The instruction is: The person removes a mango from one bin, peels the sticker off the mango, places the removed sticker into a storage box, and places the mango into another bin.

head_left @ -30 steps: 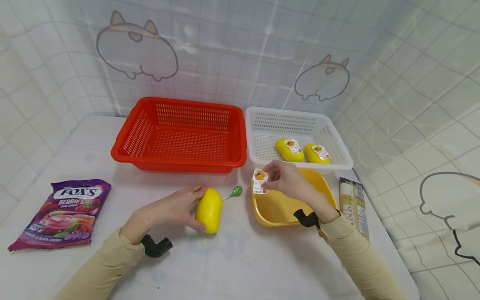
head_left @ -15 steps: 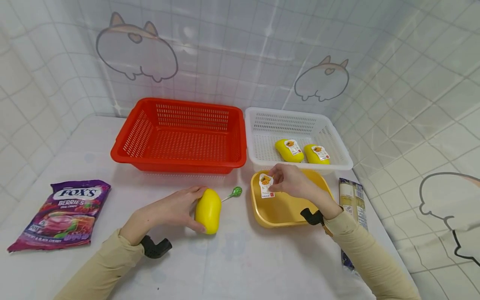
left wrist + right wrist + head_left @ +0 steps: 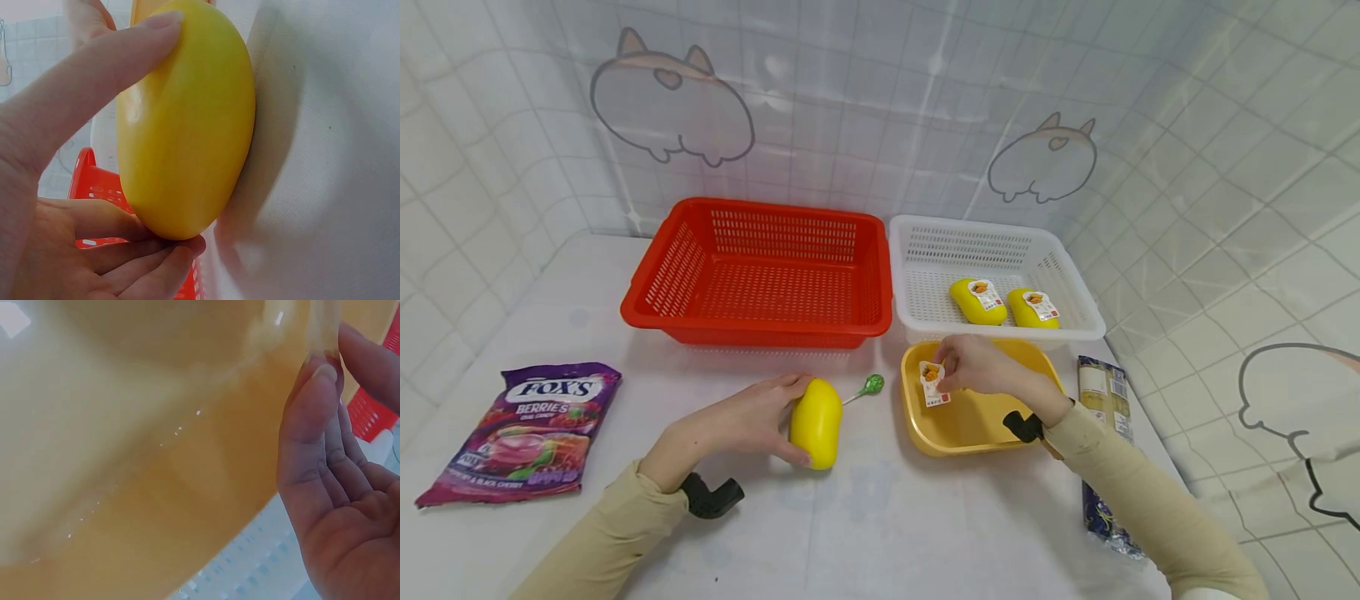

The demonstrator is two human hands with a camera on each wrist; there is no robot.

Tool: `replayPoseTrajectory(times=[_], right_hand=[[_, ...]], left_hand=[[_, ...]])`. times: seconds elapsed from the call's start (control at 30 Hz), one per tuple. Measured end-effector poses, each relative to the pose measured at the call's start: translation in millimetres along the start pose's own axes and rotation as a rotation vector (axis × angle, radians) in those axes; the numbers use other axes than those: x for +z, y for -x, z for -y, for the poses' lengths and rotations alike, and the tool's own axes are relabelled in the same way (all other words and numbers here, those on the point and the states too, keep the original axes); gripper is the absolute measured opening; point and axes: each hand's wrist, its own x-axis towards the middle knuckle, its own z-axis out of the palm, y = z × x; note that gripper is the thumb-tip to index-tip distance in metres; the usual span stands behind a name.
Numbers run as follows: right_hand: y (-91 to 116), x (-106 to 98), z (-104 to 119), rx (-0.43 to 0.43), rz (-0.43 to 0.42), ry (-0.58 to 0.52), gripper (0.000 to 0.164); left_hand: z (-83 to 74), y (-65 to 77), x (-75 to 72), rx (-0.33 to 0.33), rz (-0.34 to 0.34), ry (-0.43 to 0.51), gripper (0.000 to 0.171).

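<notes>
A plain yellow mango (image 3: 817,423) stands on the white table, gripped by my left hand (image 3: 747,423) between thumb and fingers. In the left wrist view the thumb lies across the mango (image 3: 194,125), with the fingertips against its lower end. My right hand (image 3: 977,367) pinches a mango-printed sticker (image 3: 934,387) by its edge, over the left part of the yellow basin (image 3: 917,433). The right wrist view has the thumb and fingertips of the right hand (image 3: 331,462) together on a translucent strip, the basin behind. Two stickered mangoes (image 3: 978,302) lie in the white basket (image 3: 917,275).
A red basket (image 3: 760,325) stands at the back left beside the white one. Just right of the held mango lies a green lollipop (image 3: 872,384). A purple candy bag (image 3: 527,433) is at the far left; a long packet (image 3: 1105,508) lies partly under the right forearm.
My right hand has moved slightly right and down, carrying the sticker from the basin's left rim to over its inside. The left hand and its mango stay in place.
</notes>
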Motion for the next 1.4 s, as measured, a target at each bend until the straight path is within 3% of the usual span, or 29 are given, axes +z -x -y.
replayPoseTrajectory(times=[0.7,1.4], right_hand=[[-15,8,-11,0.012,0.117,0.014,0.037],[-18,12,-16,0.045,0.12,0.12,0.04]], left_hand=[[-0.9,1.0,0.1,-0.003,-0.002,-0.003,0.118],[-0.1,0.9,-0.1,-0.002,0.001,-0.006,0.118]])
